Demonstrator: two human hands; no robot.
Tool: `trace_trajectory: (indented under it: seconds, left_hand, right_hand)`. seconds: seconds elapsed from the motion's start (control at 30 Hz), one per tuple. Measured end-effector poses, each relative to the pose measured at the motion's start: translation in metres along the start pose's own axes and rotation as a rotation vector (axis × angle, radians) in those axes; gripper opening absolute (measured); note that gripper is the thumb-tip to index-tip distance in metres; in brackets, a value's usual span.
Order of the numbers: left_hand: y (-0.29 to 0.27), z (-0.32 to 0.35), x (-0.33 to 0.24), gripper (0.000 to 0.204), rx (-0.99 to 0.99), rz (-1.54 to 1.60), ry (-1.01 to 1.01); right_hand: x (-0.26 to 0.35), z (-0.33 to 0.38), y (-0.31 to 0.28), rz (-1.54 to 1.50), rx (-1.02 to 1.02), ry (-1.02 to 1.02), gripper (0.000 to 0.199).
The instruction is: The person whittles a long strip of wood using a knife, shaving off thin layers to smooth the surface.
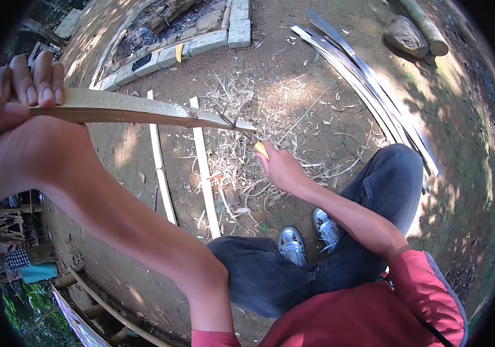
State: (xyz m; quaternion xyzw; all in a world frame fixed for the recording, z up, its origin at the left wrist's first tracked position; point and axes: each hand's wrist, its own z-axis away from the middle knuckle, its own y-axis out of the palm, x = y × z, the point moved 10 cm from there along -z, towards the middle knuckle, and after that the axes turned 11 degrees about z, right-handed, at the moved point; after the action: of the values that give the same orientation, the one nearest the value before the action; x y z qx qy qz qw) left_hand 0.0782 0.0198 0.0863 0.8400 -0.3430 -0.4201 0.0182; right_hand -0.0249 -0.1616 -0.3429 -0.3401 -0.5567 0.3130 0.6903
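My left hand (24,136), raised at the far left, is closed around one end of a split bamboo strip (126,109). The strip runs across to the right, its pale face upward and its brown edge toward me. Over the ground, my right hand (285,168) grips a knife by its yellow handle (260,150). The dark knife blade (228,120) lies across the strip near its right end and appears to touch it. Below them, curled bamboo shavings (253,168) cover the soil.
Two pale strips (205,173) lie left of the shavings. Several long bamboo strips (369,87) are piled at the right. Farther off are a stone border (207,43) with a dark phone-like object (141,62) on it, a rock (405,36) and a log (424,26).
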Motion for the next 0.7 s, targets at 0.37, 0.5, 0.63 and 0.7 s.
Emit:
trace_trajectory:
  seconds: [0.37, 0.5, 0.63, 0.7]
  left_hand:
    - [-0.008, 0.013, -0.01, 0.013, -0.055, -0.053, 0.136]
    - [-0.012, 0.011, -0.016, 0.013, 0.003, -0.004, 0.083]
    - [-0.008, -0.001, 0.01, 0.013, 0.063, 0.168, 0.005]
    - [0.023, 0.012, -0.009, 0.016, -0.033, -0.033, 0.122]
  right_hand:
    - [0.033, -0.004, -0.069, -0.471, -0.065, -0.252, 0.034]
    - [0.08, 0.022, -0.156, -0.349, -0.34, -0.238, 0.025]
    - [0.037, 0.003, -0.055, -0.08, -0.044, -0.031, 0.024]
    - [0.012, -0.001, -0.007, 0.007, -0.021, -0.007, 0.027]
